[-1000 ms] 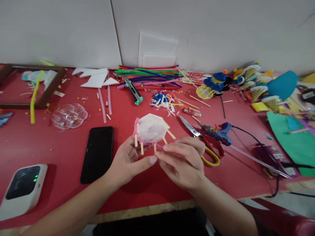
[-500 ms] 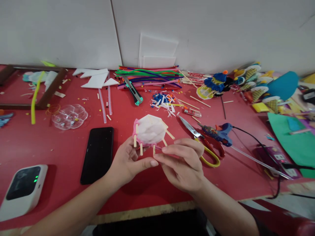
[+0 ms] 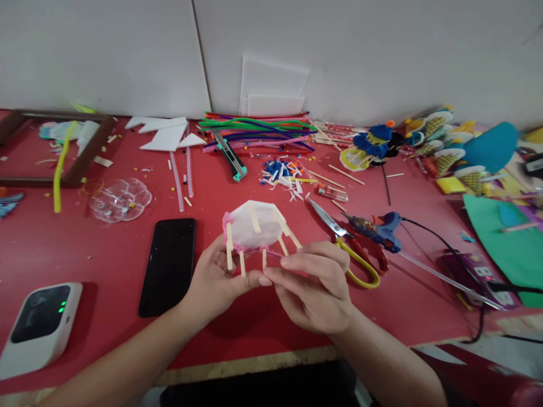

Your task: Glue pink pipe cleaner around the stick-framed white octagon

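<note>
Between my hands, above the table, is a small white many-sided craft piece (image 3: pixel 265 229) with short wooden sticks standing around its edge. A pink pipe cleaner (image 3: pixel 274 254) runs along the near and left edge, winding by the sticks. My left hand (image 3: pixel 218 271) supports the piece from the left and below, thumb stretched along its near side and other fingers partly hidden behind it. My right hand (image 3: pixel 316 282) pinches the free end of the pink pipe cleaner between thumb and fingers at the right.
Scissors (image 3: pixel 356 254) and a glue gun (image 3: pixel 377 229) lie to the right. A black phone (image 3: pixel 167 268) and a white device (image 3: pixel 40 328) are at left. Behind are a utility knife (image 3: pixel 229 155), pipe cleaners (image 3: pixel 258 127), foam offcuts (image 3: pixel 165 135) and scraps (image 3: pixel 284 175). Penguin-like figures (image 3: pixel 441 135) stand back right.
The craft piece has tilted, so the sticks show longer and a far stick now stands out against the white. Both hands have stayed nearly in place.
</note>
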Tool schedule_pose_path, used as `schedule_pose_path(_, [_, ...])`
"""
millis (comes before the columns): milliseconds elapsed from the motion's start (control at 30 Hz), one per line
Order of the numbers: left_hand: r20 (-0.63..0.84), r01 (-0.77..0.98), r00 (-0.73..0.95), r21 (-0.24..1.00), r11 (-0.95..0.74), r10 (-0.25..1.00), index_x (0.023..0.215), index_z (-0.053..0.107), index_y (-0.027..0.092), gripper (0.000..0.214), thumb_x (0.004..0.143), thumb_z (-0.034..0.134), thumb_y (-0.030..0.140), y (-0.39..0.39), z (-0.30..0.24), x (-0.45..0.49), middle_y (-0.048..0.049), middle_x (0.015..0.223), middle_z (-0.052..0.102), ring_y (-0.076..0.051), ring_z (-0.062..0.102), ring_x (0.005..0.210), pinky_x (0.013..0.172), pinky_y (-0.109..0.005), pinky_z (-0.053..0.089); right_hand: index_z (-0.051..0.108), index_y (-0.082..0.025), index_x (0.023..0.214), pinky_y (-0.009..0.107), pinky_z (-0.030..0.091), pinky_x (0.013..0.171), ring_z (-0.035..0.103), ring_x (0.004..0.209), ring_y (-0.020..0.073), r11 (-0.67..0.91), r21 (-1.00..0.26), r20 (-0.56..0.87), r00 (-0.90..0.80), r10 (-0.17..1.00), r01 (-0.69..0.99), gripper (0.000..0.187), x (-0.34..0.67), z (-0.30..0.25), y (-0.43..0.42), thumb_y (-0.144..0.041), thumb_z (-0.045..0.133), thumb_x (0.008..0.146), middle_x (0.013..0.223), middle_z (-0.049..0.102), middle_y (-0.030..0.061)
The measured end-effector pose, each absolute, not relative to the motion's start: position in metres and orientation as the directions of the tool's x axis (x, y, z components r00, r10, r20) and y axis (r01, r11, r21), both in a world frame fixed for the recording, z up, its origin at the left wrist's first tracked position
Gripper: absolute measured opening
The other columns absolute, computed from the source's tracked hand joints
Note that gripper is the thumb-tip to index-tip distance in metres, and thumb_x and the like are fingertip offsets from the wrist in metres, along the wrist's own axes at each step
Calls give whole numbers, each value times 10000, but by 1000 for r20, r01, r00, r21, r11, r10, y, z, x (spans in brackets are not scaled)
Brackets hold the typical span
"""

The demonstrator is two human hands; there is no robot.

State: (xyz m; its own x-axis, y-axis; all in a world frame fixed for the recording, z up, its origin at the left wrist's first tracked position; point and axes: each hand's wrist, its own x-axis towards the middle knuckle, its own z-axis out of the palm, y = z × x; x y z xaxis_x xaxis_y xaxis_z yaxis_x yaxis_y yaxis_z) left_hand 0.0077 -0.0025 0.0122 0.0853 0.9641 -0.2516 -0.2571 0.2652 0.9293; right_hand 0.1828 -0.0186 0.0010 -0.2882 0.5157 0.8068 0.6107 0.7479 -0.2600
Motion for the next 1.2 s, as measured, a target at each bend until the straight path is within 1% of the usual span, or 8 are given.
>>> schedule_pose_path(167, [-251,-236,123,932,274,960,816,742,239,487,388,940,121,-1,13,8,-62,851,790,-329,702,1045,872,-387,577,726,-252,922,346,521,734,533,880,192,733,-254,816,-268,513,631,236,181,1,-20,-77,596,832,915,567,34])
schedule_pose_path(300, [-279,-240,118,923,299,953,775,729,242,485,353,953,159,-3,13,8,-57,856,791,-331,721,970,855,-405,584,728,-302,889,333,518,677,489,840,198,694,-245,870,-163,466,677,302,177,-2,-20,-73,532,864,858,485,45])
schedule_pose_path(400, [-259,-238,89,932,273,962,767,715,253,493,344,957,174,-5,12,7,-33,777,774,-322,725,925,837,-409,589,729,-317,872,344,518,663,464,803,205,671,-244,889,-116,444,700,308,175,-3,-21,-90,520,866,842,444,51])
schedule_pose_path(600, [-244,-202,87,945,257,966,843,721,250,498,403,947,200,-7,6,4,37,529,635,-241,711,685,664,-325,596,733,-252,914,377,501,703,476,826,211,701,-270,870,-144,471,660,245,175,0,-25,-113,566,800,896,471,64])
schedule_pose_path(700, [-223,-252,153,933,257,963,911,703,225,546,420,939,186,-5,2,3,-16,750,753,-272,736,852,785,-366,601,727,-215,914,370,497,724,479,831,203,725,-278,872,-150,465,630,241,175,1,-25,-88,572,780,910,487,64])
schedule_pose_path(800, [-181,-323,220,914,247,959,958,687,213,546,469,922,156,-4,3,4,-51,967,781,-287,717,1015,931,-412,560,719,-206,945,362,495,745,481,856,203,734,-279,868,-164,468,620,261,176,1,-26,-82,559,780,930,483,65])
schedule_pose_path(1033, [-139,-393,291,885,251,947,1006,700,249,459,599,880,137,-6,5,6,-19,998,775,-228,726,963,939,-370,556,705,-238,987,398,467,785,461,923,244,698,-311,809,-206,551,645,309,178,6,-31,-136,515,767,1040,517,69])
schedule_pose_path(1200, [-123,-406,296,882,241,947,1028,703,240,456,612,887,200,-6,1,4,-52,1104,754,-267,691,1082,983,-399,528,697,-191,1024,434,460,849,476,973,254,727,-384,791,-202,577,569,311,178,5,-31,-173,500,785,1098,503,87])
